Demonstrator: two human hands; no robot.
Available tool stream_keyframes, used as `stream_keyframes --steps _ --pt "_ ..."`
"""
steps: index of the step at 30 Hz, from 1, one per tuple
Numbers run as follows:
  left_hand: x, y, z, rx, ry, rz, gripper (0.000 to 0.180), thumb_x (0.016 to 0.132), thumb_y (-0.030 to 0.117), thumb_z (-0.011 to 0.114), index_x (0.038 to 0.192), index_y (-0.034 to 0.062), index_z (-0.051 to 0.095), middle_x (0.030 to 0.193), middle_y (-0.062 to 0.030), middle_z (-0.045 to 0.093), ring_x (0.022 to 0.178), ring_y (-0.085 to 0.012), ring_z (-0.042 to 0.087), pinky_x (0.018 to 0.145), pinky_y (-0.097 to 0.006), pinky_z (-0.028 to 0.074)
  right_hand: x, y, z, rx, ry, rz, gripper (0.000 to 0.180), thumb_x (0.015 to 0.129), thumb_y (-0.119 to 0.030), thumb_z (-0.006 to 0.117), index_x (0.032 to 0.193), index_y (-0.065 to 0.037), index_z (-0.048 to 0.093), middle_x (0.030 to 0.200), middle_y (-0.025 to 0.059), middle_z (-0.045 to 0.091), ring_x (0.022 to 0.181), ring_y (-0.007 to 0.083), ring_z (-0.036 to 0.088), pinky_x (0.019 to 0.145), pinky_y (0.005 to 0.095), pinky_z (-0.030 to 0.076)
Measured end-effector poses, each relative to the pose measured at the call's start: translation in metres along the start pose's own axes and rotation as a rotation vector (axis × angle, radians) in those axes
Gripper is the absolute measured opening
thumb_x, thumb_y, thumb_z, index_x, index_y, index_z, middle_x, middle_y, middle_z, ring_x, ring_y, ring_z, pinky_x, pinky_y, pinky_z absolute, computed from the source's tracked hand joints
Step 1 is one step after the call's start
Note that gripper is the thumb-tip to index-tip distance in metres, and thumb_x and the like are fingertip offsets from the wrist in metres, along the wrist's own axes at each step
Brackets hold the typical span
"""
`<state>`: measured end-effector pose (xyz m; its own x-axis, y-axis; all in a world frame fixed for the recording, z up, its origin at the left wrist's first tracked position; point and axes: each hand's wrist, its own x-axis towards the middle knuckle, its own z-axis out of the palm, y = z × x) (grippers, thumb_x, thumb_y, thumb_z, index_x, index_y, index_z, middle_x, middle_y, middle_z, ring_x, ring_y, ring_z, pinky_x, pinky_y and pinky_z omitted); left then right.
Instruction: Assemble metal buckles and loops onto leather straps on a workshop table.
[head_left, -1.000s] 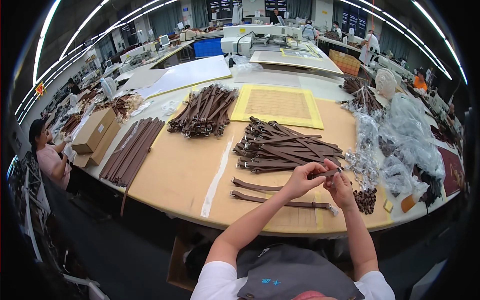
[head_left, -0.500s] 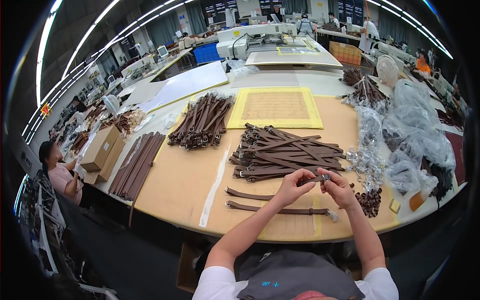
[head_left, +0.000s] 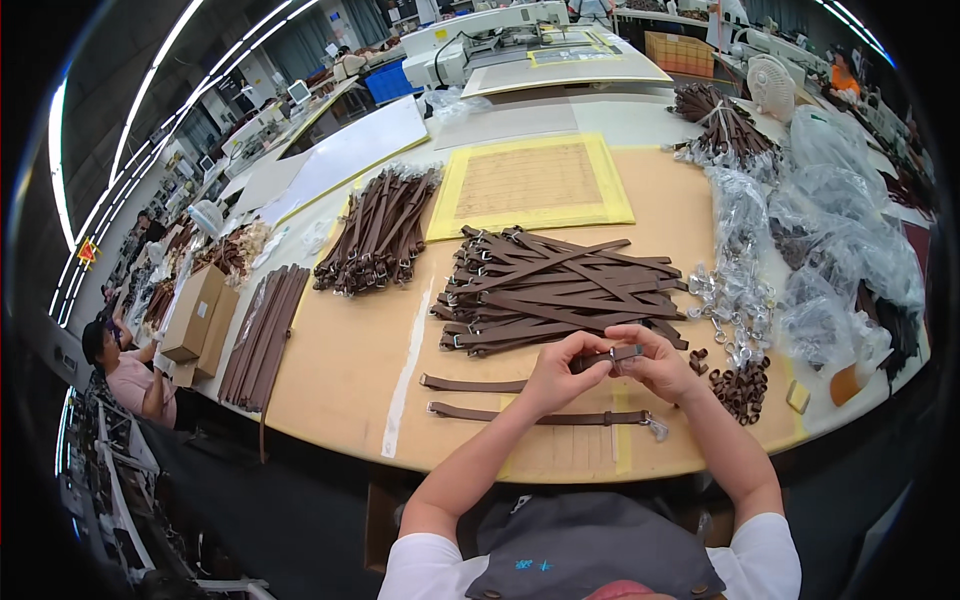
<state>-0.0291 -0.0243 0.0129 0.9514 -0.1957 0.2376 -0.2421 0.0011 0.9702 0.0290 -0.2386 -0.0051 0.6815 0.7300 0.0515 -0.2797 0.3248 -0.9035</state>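
My left hand (head_left: 565, 378) is closed around a brown leather strap (head_left: 626, 353), whose end sticks out toward my right hand. My right hand (head_left: 660, 368) has its fingers bent around that end, with a small shiny metal piece at the strap; its exact form is too small to tell. Below my wrists lies a finished-looking strap (head_left: 540, 413) with a buckle at its left end and a clasp in clear plastic at its right. Above it, another buckle-ended strap (head_left: 470, 384) runs behind my left forearm; whether it joins the held one is hidden.
Beyond my hands lies a heap of buckled straps (head_left: 560, 290). To the right are brown keeper loops (head_left: 740, 390), metal snap hooks (head_left: 735, 310), a yellow block (head_left: 798, 397) and plastic bags (head_left: 830, 250). Further left are more straps (head_left: 265, 340) and a cardboard box (head_left: 195, 310) near another person.
My hands have turned the strap, so its end now points up and right between them. My right hand's fingers have spread over it. The whole view has shifted slightly.
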Motion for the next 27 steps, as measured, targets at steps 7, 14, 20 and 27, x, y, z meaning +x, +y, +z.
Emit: stream_keyframes --steps 7,14,20,27 --pt "-0.003 0.002 0.001 0.011 0.022 -0.009 0.017 0.084 0.002 0.072 0.101 -0.0008 0.069 0.085 -0.0017 0.069 0.076 -0.0053 0.064 0.066 -0.021 0.05 -0.007 0.011 -0.01 0.291 -0.063 0.038 0.028 0.096 -0.017 0.068 0.12 -0.007 0.06 0.112 0.0094 0.069 0.105 0.0229 0.068 0.095 0.0378 0.054" --pt "-0.005 0.009 0.007 0.123 -0.043 0.035 0.016 0.082 -0.008 0.07 0.097 -0.0043 0.068 0.088 -0.0062 0.07 0.082 -0.0133 0.073 0.069 -0.024 0.057 -0.009 0.009 -0.014 0.269 -0.102 0.131 0.027 0.094 -0.02 0.071 0.114 -0.005 0.062 0.103 0.0077 0.07 0.095 0.0197 0.069 0.09 0.0336 0.056" --pt "-0.005 0.007 0.006 0.281 -0.04 0.08 0.017 0.08 -0.005 0.073 0.096 -0.0021 0.07 0.085 -0.0055 0.07 0.079 -0.0118 0.072 0.064 -0.023 0.056 -0.01 -0.004 -0.008 0.278 -0.085 0.204 0.027 0.092 -0.02 0.074 0.111 -0.005 0.062 0.101 0.0068 0.071 0.091 0.018 0.07 0.086 0.0318 0.057" --pt "-0.006 0.005 0.01 0.446 -0.046 0.101 0.021 0.076 0.0 0.076 0.096 0.0024 0.071 0.083 -0.0057 0.071 0.07 -0.0125 0.068 0.061 -0.025 0.055 -0.012 -0.014 -0.007 0.027 0.011 0.446 0.025 0.089 -0.018 0.077 0.104 -0.003 0.065 0.091 0.0017 0.069 0.08 0.0103 0.066 0.069 0.0232 0.051"
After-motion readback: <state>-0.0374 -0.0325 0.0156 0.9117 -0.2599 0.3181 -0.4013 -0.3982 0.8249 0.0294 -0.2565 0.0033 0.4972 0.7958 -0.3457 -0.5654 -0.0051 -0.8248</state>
